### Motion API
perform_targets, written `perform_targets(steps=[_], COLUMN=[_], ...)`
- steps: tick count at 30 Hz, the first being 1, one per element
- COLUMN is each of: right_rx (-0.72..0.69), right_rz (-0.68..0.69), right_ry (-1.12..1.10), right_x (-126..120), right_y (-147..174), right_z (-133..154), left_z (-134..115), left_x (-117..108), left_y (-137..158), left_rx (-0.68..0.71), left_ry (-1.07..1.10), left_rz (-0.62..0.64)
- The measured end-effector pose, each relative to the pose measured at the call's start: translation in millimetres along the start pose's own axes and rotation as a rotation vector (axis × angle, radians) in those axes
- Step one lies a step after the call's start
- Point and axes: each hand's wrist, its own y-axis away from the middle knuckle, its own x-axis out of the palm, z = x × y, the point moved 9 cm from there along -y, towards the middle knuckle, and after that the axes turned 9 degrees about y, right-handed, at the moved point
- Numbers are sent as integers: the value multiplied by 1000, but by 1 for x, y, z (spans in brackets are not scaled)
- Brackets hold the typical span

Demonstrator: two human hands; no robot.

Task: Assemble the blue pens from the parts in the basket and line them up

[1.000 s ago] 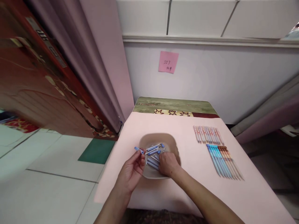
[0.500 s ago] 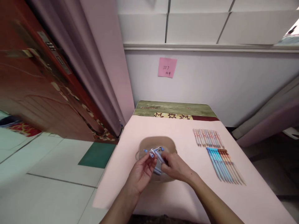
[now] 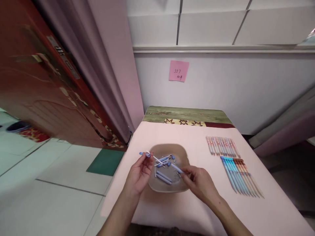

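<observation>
Over the left rim of a grey-brown plastic basin (image 3: 184, 154), my left hand (image 3: 140, 172) pinches a short blue pen part (image 3: 145, 154). A thin white pen refill (image 3: 158, 159) slants from its fingertips across the basin. My right hand (image 3: 200, 182), fingers closed, grips a pale blue pen barrel (image 3: 176, 168) at the basin's right side. Inside the basin lie two blue pen barrels (image 3: 163, 177) side by side, with several blue pen parts (image 3: 162, 159) and thin white refills behind them.
To the right, a row of patterned pens (image 3: 222, 146) lies on the pink-covered table (image 3: 197, 137). Nearer is a row of blue pens (image 3: 230, 173) beside brown-topped pens (image 3: 248, 177). A pink note (image 3: 178, 71) sticks to the wall behind; a red door (image 3: 49, 98) stands left.
My hands have moved apart, the left one leftward with the blue part and refill, the right one rightward with the barrel. More of the basin's contents now shows.
</observation>
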Motion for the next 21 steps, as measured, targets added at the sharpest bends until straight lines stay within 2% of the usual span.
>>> perform_targets(steps=[6,21], right_rx=[-2,5], right_rz=[8,38], right_ry=[11,-72], right_x=[11,13], right_y=[10,9], right_z=[7,6], left_z=[5,6], left_x=[7,10], left_y=[1,2], left_rx=[-7,-3], left_ry=[-20,-32], left_rz=[16,25])
